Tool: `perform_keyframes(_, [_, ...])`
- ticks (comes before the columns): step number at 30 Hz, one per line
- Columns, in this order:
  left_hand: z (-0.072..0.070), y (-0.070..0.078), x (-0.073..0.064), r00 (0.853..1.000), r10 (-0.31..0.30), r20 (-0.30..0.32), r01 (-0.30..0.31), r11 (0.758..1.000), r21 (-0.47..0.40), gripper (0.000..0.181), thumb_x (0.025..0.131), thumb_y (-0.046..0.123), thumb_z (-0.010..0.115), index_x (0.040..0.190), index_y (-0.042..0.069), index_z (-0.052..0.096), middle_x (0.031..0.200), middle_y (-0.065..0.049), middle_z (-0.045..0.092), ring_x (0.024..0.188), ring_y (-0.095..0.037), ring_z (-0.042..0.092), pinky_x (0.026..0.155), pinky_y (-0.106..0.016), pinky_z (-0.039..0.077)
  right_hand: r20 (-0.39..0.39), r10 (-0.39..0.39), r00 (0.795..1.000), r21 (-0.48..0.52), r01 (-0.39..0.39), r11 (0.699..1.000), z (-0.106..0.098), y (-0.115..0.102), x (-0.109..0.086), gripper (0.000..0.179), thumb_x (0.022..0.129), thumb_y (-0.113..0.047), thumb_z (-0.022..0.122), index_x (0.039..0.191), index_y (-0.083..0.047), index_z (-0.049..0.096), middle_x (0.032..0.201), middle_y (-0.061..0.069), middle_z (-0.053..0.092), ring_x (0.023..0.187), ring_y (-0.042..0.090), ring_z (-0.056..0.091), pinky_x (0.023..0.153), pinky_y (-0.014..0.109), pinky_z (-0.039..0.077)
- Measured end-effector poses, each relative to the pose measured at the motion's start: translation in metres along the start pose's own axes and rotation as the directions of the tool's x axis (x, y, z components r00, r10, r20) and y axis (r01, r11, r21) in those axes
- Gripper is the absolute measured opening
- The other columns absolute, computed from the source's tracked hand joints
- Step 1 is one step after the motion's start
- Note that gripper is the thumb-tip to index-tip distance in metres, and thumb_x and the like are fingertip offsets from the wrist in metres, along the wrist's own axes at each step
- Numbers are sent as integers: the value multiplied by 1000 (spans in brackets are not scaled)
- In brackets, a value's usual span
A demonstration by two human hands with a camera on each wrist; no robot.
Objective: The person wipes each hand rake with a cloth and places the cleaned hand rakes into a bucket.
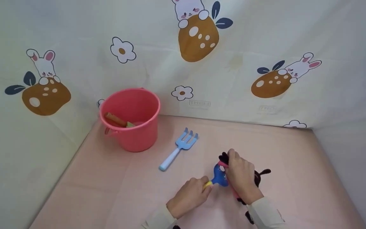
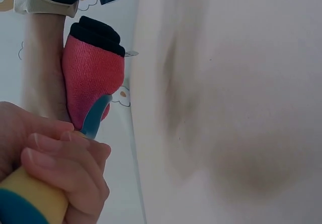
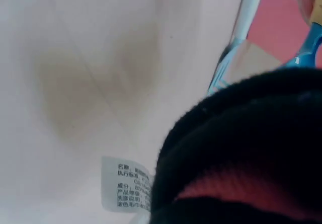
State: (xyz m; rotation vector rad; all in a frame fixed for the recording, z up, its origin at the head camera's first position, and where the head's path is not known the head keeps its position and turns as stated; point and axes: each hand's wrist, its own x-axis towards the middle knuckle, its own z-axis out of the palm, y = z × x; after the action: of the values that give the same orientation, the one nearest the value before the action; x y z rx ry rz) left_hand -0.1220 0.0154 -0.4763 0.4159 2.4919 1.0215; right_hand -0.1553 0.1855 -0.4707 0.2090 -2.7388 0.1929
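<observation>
Blue tool [image 1: 218, 181] and plush [image 1: 257, 179] sit well off walls [image 1: 151, 70].

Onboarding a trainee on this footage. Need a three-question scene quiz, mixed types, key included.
1. Which hand holds the yellow-handled blue tool?
2. True or false: the light blue fork lies outside the pink bucket.
3. The fabric item gripped by the right hand is: a) green and white, b) pink and black, c) all yellow.

Key: 1. Left hand. 2. True. 3. b.
</observation>
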Motion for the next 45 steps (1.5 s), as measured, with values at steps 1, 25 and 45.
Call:
perform_keyframes(1, [1, 0, 0, 1000, -2, 1, 2, 1000, -1, 23, 93, 33, 55, 97, 10, 58, 63, 0, 51, 52, -10, 49, 49, -20, 38, 7, 0, 1000, -22, 1, 1000, 1, 0, 0, 36, 76, -13, 75, 96, -5, 47, 70, 10, 56, 46, 16, 45, 45, 30, 46])
perform_keyframes(25, [-19, -16, 2, 990, -116, -84, 102, 983, -150, 25, 95, 34, 52, 103, 10, 56, 65, -1, 46, 55, -13, 46, 51, -23, 36, -8, 300, 954, 308, -283, 908, -22, 59, -4, 32, 81, -18, 68, 103, -1, 52, 72, 17, 58, 55, 26, 52, 48, 40, 43])
perform_keyframes(45, [-19, 11, 8, 940, 210, -270, -264, 947, -184, 24, 100, 32, 39, 97, 10, 47, 64, 6, 37, 53, -3, 38, 49, -17, 32, 642, 150, 752, 766, -617, -183, -6, 6, -12, 45, 93, -21, 52, 133, -5, 42, 106, 3, 62, 96, 19, 59, 86, 32, 46])
